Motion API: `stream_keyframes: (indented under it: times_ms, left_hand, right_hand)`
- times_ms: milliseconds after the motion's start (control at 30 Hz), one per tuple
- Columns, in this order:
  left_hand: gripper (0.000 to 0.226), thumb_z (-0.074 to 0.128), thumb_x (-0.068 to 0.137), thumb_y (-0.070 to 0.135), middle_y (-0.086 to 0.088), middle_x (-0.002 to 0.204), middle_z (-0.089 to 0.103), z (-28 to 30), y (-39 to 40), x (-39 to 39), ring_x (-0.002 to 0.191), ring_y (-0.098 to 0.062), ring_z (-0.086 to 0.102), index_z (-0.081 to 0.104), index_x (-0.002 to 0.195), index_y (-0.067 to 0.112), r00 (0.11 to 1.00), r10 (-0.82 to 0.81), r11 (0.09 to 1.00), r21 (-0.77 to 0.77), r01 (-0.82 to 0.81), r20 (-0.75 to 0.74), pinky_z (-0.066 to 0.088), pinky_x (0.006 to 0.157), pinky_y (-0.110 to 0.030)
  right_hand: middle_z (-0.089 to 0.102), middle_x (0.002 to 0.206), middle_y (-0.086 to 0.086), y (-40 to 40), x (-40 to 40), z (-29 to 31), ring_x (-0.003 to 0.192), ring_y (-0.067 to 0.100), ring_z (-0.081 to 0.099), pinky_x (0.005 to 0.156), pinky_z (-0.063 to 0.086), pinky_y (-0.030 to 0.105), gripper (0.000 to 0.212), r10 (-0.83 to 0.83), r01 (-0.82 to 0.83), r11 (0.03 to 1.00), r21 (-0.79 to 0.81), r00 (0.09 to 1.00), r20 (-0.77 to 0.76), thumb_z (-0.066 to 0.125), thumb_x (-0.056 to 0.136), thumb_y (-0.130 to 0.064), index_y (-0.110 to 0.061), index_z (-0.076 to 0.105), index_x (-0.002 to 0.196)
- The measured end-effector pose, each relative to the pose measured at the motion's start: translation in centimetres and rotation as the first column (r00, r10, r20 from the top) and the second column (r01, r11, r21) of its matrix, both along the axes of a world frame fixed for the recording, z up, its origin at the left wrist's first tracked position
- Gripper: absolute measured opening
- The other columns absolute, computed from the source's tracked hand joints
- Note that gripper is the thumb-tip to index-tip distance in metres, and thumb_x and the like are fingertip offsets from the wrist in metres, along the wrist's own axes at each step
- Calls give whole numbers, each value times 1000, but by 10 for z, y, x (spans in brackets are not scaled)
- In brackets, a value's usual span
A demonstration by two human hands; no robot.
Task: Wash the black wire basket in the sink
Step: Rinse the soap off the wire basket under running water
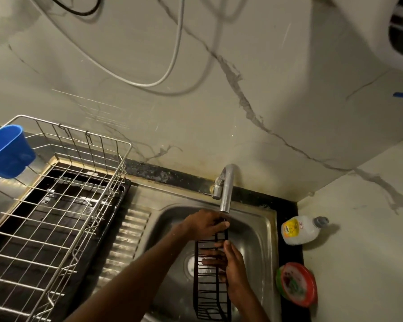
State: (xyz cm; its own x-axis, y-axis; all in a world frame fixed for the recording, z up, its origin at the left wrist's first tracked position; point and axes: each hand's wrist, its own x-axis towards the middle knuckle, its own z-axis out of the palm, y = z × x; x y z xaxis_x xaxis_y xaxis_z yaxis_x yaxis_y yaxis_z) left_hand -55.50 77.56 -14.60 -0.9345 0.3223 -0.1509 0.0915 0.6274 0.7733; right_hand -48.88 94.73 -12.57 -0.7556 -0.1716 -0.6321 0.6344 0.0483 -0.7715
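A long, narrow black wire basket (210, 293) is held over the steel sink (263, 231), running from under the tap towards me. My left hand (205, 224) grips its far end just below the chrome tap (226, 189). My right hand (230, 266) holds the basket's right side near the middle, with its fingers reaching through the wires. I cannot make out any water stream from the spout.
A steel dish rack (63, 205) with a blue plastic cup (7, 152) hung on it stands left of the sink over the ribbed drainboard (123, 242). On the black counter at right are a dish soap bottle (300, 231) and a round red-rimmed tub (297, 283).
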Motion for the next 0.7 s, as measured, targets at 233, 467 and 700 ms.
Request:
stream_keyframes:
  times_ms: [233,467,700]
  left_hand:
    - [25,48,110,42,5,113,68,2,12,24,94,6,56,64,120,27,963,37,999,-2,-39,-266,43,81,-8]
    - [22,61,101,37,7,99,65,0,2,48,78,0,58,72,91,20,933,122,992,6,-127,-340,50,71,-17]
    - [11,67,87,19,-6,99,70,-14,16,62,80,-24,67,72,79,13,899,-253,967,-133,219,-356,57,70,-38]
  right_hand:
    - [72,108,28,-8,-11,-1,95,45,71,74,60,47,89,46,-32,997,-64,974,223,33,88,-79,-5,70,120]
    - [71,121,14,4,-35,-9,114,42,65,99,47,65,94,343,-330,939,-96,876,338,13,82,-92,-29,65,128]
    - [72,117,22,-30,-84,2,110,38,69,79,61,50,47,105,-102,994,-30,916,386,54,101,-48,-10,66,124]
